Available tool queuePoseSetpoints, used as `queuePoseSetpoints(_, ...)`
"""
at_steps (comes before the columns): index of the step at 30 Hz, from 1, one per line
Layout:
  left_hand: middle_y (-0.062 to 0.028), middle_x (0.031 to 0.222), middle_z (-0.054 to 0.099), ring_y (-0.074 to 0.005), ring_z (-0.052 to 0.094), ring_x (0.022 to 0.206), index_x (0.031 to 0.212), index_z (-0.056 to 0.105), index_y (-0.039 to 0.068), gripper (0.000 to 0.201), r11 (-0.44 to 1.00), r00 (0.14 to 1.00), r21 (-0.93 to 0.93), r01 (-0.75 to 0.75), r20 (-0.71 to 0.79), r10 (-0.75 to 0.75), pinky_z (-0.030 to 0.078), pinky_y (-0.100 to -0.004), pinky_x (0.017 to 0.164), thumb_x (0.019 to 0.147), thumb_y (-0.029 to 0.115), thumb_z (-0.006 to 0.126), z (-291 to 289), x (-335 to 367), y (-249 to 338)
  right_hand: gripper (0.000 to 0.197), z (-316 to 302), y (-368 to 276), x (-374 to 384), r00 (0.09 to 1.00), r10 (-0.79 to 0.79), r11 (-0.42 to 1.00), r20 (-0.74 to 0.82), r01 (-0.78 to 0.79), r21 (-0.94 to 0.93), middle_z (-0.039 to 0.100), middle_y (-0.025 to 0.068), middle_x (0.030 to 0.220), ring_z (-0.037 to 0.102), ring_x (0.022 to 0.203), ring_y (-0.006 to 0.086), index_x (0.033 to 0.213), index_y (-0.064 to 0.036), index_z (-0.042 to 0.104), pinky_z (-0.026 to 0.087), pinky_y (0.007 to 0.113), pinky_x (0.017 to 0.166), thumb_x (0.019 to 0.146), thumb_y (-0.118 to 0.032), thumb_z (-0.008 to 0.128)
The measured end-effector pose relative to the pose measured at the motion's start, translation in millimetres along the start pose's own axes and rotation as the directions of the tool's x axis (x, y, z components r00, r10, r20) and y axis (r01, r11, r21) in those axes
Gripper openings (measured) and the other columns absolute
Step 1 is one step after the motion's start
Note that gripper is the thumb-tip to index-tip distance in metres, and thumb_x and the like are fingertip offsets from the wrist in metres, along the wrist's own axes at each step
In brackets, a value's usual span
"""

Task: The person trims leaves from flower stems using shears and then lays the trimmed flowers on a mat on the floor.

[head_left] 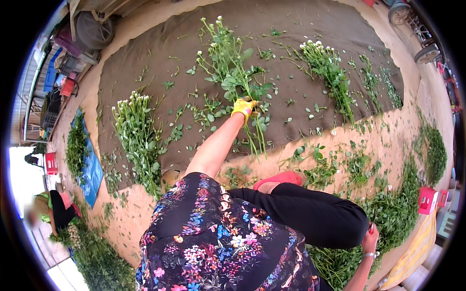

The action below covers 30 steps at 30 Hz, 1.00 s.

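My left hand, in a yellow glove, is closed around the stems of a bunch of white roses. The leafy heads point away from me over a dark cloth, and the cut ends hang toward the near edge. At the lower right, beside my bent knee, my right hand is bare and closed on a small red-handled tool with a thin dark tip; its kind is hard to make out. A bunch of white roses lies left of my left hand, and another bunch lies to its right.
Clipped leaves litter the dark cloth and the ground. Greenery is heaped at right, near a pink crate. A blue sheet holds more stems at left. Another person bends over foliage at far left. Wheels stand behind.
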<state>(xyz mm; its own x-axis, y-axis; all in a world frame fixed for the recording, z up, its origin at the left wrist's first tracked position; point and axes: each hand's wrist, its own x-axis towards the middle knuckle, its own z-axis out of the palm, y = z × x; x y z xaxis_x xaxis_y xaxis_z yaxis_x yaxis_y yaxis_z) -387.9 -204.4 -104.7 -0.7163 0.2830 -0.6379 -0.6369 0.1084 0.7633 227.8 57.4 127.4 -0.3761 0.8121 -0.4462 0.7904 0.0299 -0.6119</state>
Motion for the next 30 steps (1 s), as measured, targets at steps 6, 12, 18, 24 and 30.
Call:
queuePoseSetpoints(6, -0.0115, 0.089, 0.064, -0.0259, 0.066, 0.07, 0.106, 0.056, 0.0, 0.022, 0.995, 0.995, 0.041, 0.089, 0.032, -0.09, 0.057, -0.0338, 0.047, 0.086, 0.002, 0.062, 24.8, 33.2, -11.3, 0.026, -6.9, 90.7, -48.5, 0.968, 0.247, 0.966, -0.043, -0.242, 0.094, 0.051, 0.0004, 0.066, 0.048, 0.049, 0.0077, 0.104, 0.0003, 0.054, 0.037, 0.02, 0.041, 0.079, -0.008, 0.057)
queuePoseSetpoints(12, -0.0144, 0.088, 0.063, -0.0279, 0.066, 0.07, 0.098, 0.058, 0.002, 0.019, 0.975, 0.981, 0.109, 0.192, -0.03, -0.19, 0.053, -0.0378, 0.045, 0.081, 0.004, 0.067, 41.0, 31.8, -13.5, 0.017, 28.5, 106.5, -80.6, 0.946, 0.324, 0.915, -0.026, -0.307, 0.263, 0.054, 0.0004, 0.07, 0.054, 0.055, 0.0092, 0.095, -0.0038, 0.055, 0.043, 0.021, 0.047, 0.08, -0.008, 0.059)
queuePoseSetpoints(18, -0.0181, 0.089, 0.063, -0.0316, 0.068, 0.067, 0.109, 0.051, -0.004, 0.03, 0.984, 0.987, 0.082, 0.155, 0.025, -0.158, 0.059, -0.0375, 0.048, 0.082, -0.002, 0.064, 28.3, 61.4, -33.4, 0.013, 29.2, 100.8, -97.8, 0.951, 0.308, 0.891, 0.024, -0.297, 0.345, 0.056, 0.0015, 0.072, 0.056, 0.058, 0.0108, 0.094, -0.0045, 0.054, 0.046, 0.024, 0.05, 0.082, -0.006, 0.057)
queuePoseSetpoints(24, -0.0209, 0.105, 0.062, -0.0307, 0.068, 0.071, 0.133, 0.039, 0.003, 0.058, 0.989, 0.991, 0.06, 0.137, -0.01, -0.137, 0.06, -0.0361, 0.052, 0.082, -0.003, 0.065, 21.9, 47.8, -19.4, 0.011, 22.0, 94.8, -103.7, 0.935, 0.352, 0.882, -0.034, -0.319, 0.348, 0.058, 0.0011, 0.076, 0.056, 0.059, 0.0103, 0.095, -0.0059, 0.055, 0.046, 0.024, 0.051, 0.087, -0.01, 0.059)
queuePoseSetpoints(30, -0.0182, 0.104, 0.063, -0.0297, 0.067, 0.077, 0.128, 0.046, 0.003, 0.051, 0.995, 0.997, 0.091, 0.049, -0.059, -0.044, 0.06, -0.037, 0.056, 0.082, -0.001, 0.066, 13.3, 64.7, -29.7, 0.014, 19.2, 95.9, -109.7, 0.936, 0.351, 0.885, -0.029, -0.322, 0.337, 0.057, 0.0009, 0.076, 0.053, 0.058, 0.0092, 0.095, -0.006, 0.055, 0.042, 0.023, 0.049, 0.087, -0.012, 0.063)
